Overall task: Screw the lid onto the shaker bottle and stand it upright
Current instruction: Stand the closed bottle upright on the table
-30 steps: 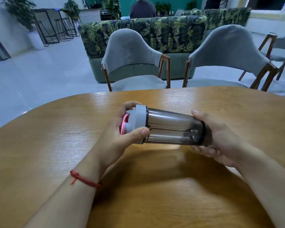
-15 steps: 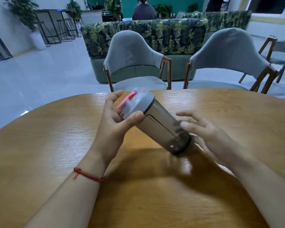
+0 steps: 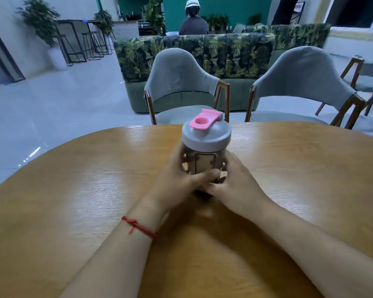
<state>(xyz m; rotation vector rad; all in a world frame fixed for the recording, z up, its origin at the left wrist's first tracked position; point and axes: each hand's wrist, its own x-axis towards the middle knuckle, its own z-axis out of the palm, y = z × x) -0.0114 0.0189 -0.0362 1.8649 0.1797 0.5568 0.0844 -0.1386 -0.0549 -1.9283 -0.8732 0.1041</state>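
Shaker bottle (image 3: 205, 166), smoky translucent plastic, grey screw lid (image 3: 206, 136) with pink flip cap (image 3: 205, 121): upright near far edge of round wooden table (image 3: 73, 190). Left hand (image 3: 177, 177), right hand (image 3: 237, 181) both wrapped round lower body. Judged light, rigid, smooth; grip mid-body.

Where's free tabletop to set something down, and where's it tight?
Bare wood lies left of the left hand out to the table edge, and right of the right hand toward the far rim. The centre is crowded: both hands wrap the upright shaker bottle, forearms crossing the near edge.
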